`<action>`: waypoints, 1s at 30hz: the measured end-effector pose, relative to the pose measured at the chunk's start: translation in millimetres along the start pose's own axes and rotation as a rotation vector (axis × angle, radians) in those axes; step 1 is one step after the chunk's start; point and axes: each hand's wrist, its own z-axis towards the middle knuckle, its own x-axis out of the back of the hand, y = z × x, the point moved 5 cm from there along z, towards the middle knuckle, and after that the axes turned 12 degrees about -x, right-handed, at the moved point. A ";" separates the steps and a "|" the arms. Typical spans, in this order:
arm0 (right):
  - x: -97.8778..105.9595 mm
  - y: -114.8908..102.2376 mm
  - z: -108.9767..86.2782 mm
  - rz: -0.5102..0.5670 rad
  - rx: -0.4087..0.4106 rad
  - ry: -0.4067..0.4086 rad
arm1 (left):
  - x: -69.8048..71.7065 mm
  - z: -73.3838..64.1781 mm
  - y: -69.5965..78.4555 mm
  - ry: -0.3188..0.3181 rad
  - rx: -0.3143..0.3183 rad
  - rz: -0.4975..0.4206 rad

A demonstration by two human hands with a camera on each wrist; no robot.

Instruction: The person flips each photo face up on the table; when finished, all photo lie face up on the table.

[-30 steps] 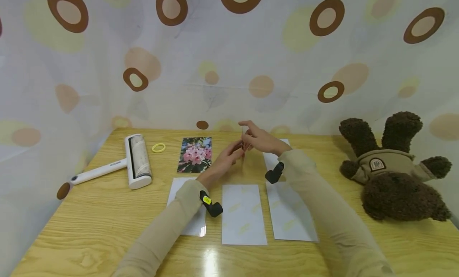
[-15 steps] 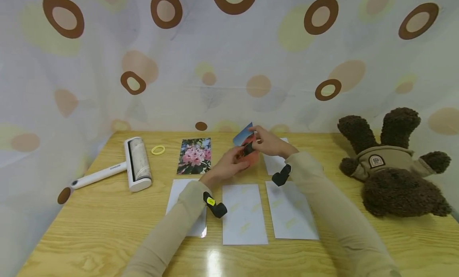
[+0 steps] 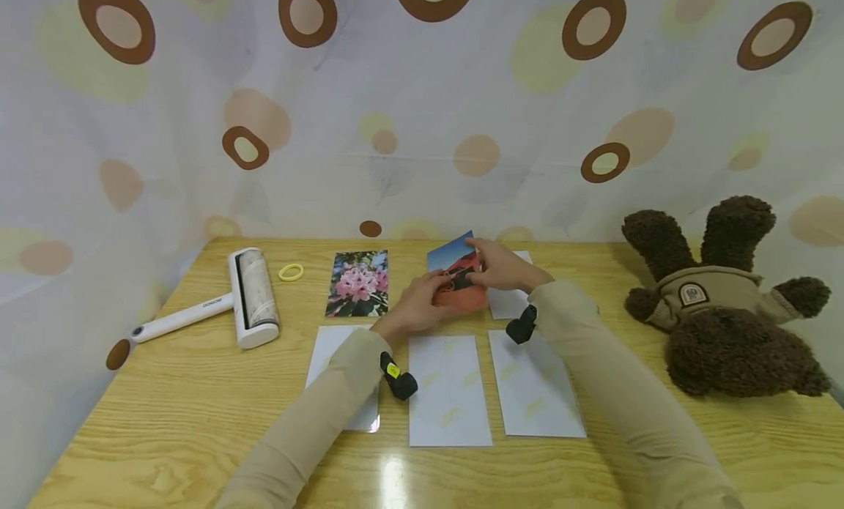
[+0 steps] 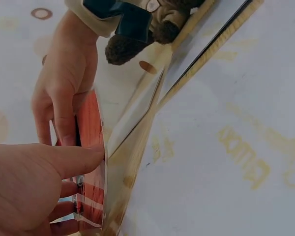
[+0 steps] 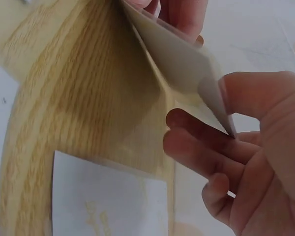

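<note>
Both hands hold one photo print (image 3: 469,298), red below with a blue sky at its top, tilted above the far part of the table. My left hand (image 3: 417,304) pinches its lower left side, the thumb lying along the edge in the left wrist view. My right hand (image 3: 502,266) holds the right edge between thumb and fingers. In the right wrist view the print's pale back (image 5: 182,64) faces the camera. A flower photo (image 3: 359,283) lies face up left of the hands. Nearer the body lie white sheets with faint yellow marks, one in the middle (image 3: 450,392) and one to the right (image 3: 537,384).
Another white sheet (image 3: 343,362) lies partly under the left forearm, and one more (image 3: 508,304) lies behind the right wrist. At the left are a white lint roller (image 3: 257,296) and a yellow ring (image 3: 291,272). A brown plush toy (image 3: 725,326) lies at the right.
The print has turned from edge-on to showing its red and blue picture to the head camera. The right hand has shifted slightly right and down; both hands keep hold of the print.
</note>
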 end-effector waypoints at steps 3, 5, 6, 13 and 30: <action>-4.0 0.9 3.1 -0.056 -0.004 -0.024 | 2.0 -1.6 -2.1 -0.010 0.002 0.050; -7.0 2.1 5.2 -0.104 -0.011 -0.037 | 2.9 -2.8 -3.6 -0.017 0.005 0.082; -8.3 2.6 6.3 -0.127 -0.013 -0.038 | 3.1 -3.4 -4.5 -0.020 0.006 0.094; -17.0 4.2 17.4 -0.226 -0.005 -0.016 | 6.7 -6.5 -10.2 -0.042 0.019 0.174; -28.5 4.0 31.4 -0.215 0.010 -0.062 | 17.7 -13.2 -15.9 0.007 -0.012 0.209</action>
